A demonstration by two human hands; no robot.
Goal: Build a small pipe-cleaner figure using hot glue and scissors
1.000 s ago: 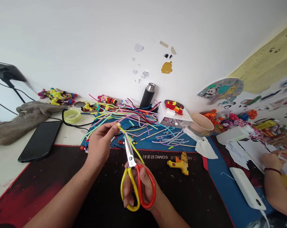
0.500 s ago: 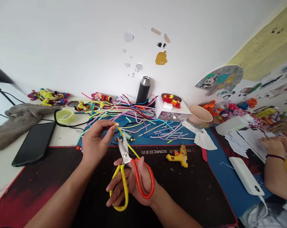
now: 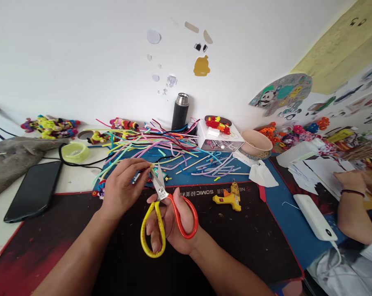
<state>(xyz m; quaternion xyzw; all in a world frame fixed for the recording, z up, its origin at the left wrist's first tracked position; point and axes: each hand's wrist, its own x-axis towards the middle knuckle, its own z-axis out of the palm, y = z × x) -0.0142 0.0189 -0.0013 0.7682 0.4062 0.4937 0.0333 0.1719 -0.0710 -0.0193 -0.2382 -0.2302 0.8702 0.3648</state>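
The scissors (image 3: 160,196) sit in the right hand (image 3: 178,224), whose thumb and fingers are through the handles, with the slightly parted blades pointing away to the far left, their tips beside the pinched fingertips of the left hand (image 3: 124,185), where a small yellow piece (image 3: 151,166) shows. One handle loop is yellow and the other red, the blades silvery. Beyond lie tangled coloured stems (image 3: 149,142) and a black flask (image 3: 180,113), with a yellow glue gun (image 3: 230,198) to the right on the dark mat (image 3: 235,242).
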